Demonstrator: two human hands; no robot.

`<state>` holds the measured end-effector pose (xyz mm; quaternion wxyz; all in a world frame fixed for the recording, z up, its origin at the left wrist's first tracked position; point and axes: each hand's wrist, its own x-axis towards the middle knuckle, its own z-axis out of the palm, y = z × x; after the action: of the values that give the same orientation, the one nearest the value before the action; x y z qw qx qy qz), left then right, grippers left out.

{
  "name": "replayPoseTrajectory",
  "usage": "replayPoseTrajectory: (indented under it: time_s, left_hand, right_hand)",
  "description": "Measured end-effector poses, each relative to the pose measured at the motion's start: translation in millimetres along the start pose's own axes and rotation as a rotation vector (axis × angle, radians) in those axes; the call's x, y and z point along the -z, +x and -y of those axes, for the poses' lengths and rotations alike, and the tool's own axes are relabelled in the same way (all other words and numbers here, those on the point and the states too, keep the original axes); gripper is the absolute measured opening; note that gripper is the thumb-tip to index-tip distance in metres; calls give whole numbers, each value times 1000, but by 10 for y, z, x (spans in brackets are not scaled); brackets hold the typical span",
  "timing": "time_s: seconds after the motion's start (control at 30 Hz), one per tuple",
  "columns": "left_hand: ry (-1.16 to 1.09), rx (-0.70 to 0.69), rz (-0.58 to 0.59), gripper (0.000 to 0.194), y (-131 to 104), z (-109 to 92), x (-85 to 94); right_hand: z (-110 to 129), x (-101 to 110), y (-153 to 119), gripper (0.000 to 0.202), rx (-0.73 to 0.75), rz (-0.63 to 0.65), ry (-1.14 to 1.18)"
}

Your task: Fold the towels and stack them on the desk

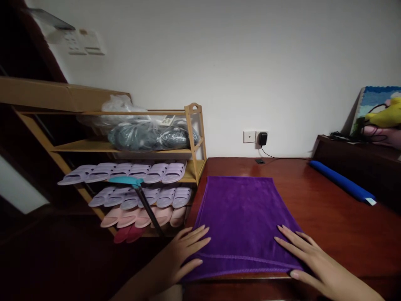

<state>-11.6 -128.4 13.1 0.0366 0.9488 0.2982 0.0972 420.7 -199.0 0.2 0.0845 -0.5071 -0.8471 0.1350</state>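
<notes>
— At the near edge of the desk (328, 217), what's in hand?
— Both hands lie flat on a purple cloth (241, 217): left hand (184, 251) on its left corner, right hand (305, 255) on its right, fingers spread, gripping nothing. Looks like smoothing; a fold would need the corners pinched.
— Any writing?
— None readable, not even on the blue roll's (341, 182) tag

Single head-worn view, looking forward and down from the near edge of a wooden table (328, 209). Close to the purple cloth (242, 217), which fills the centre, with both hands entering at the bottom edge. Faces the far white wall (250, 62); a shoe rack (194, 138) sits left, a dark cabinet (360, 163) far right. No second view shares the scene.
</notes>
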Motion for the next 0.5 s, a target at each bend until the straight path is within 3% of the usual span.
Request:
replayPoseTrajectory:
  time_s: [0.13,0.3,0.5]
  left_hand:
    - [98,-103,-139,37,-117,27,-59]
    - [233,-196,-263,28,-59,-104,20]
    - [352,-203,-243,27,-29,-218,97]
  right_hand:
    - [-180,-133,-192,53,90,-203,-263]
    - [-130,-95,-217,58,344,-395,-485]
    - [-146,-115,-270,56,404,-472,-681]
